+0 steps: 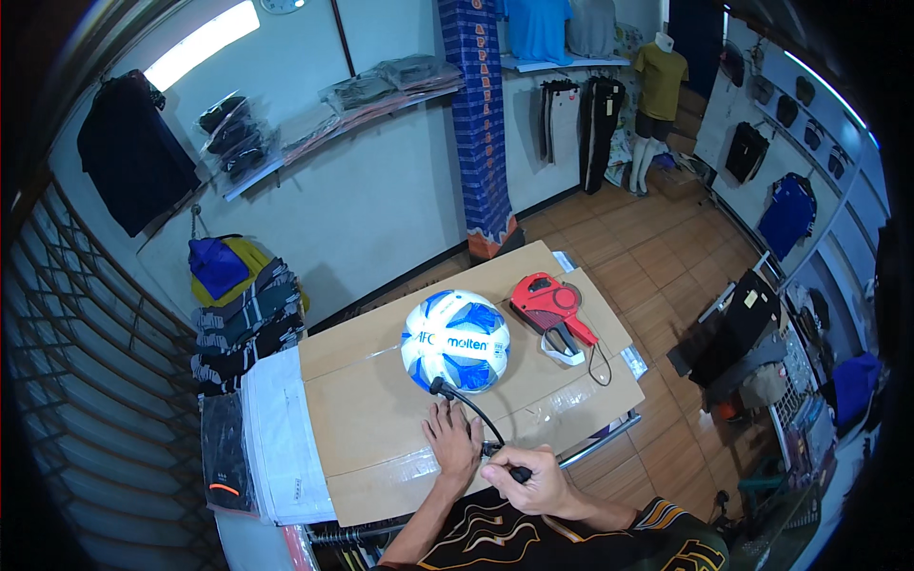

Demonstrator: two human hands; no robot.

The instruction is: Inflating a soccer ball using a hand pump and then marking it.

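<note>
A white and blue Molten football (pixel 455 341) rests on a flat cardboard sheet (pixel 371 421). A black flexible hose (pixel 480 414) curves from its near side down to a small hand pump (pixel 491 448), mostly hidden between my hands. My right hand (pixel 532 479) is closed around the pump's black handle (pixel 520 474). Just left of the hose, my left hand (pixel 454 437) lies palm down with fingers spread, close to the ball, and grips nothing that I can see. A red price labeler (pixel 553 307) with a white paper strip lies right of the ball.
White packaged goods (pixel 282 435) and stacked socks (pixel 250 321) border the cardboard's left side. A metal rail (pixel 600 437) runs along its right front edge. Behind stand a blue wrapped pillar (pixel 478 128) and a wall shelf (pixel 343 125). Clothing racks (pixel 742 321) stand on the tiled floor (pixel 635 285).
</note>
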